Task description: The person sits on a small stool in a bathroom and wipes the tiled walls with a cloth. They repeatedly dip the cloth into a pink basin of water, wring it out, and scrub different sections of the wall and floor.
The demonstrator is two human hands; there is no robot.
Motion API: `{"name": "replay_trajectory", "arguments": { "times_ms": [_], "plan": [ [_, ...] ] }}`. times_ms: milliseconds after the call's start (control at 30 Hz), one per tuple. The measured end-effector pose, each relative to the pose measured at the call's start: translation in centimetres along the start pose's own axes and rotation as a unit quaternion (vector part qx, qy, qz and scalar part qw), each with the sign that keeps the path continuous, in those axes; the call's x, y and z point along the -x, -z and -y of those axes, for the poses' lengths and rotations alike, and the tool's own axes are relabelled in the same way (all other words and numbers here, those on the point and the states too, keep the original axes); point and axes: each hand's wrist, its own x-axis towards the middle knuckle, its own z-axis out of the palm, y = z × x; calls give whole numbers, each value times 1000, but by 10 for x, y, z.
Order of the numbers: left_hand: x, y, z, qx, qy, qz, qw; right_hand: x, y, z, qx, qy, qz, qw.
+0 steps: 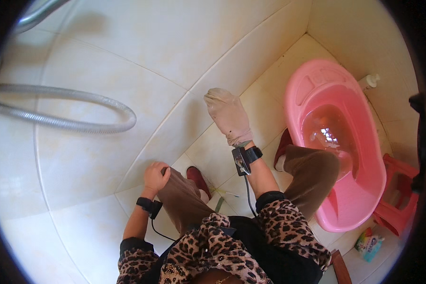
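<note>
My left hand rests on my left knee, its fingers bent over the brown trouser cloth. My right hand is wrapped in a pale pinkish-beige cloth mitt and reaches forward near the tiled wall. The cloth hides its fingers, so whether they grip anything cannot be seen. Each wrist wears a black strap with a small device and a cable. To the right of my right knee stands a pink plastic baby bathtub, with brownish water in it.
A ribbed metal shower hose loops at the left wall. Right of the tub are a white bottle, a red plastic stool and a green-and-blue packet. A toothbrush and a green strip lie on the floor between my feet.
</note>
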Motion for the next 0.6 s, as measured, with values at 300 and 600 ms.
{"name": "replay_trajectory", "arguments": {
  "times_ms": [300, 600],
  "plan": [
    [-50, -23, 70, 39, -57, 130, 989, -22, 1, 11, -832, -138, 131, 521],
    [-159, 10, -34, 447, -158, 89, 876, -25, -27, 6, -636, -208, 203, 714]
  ]
}}
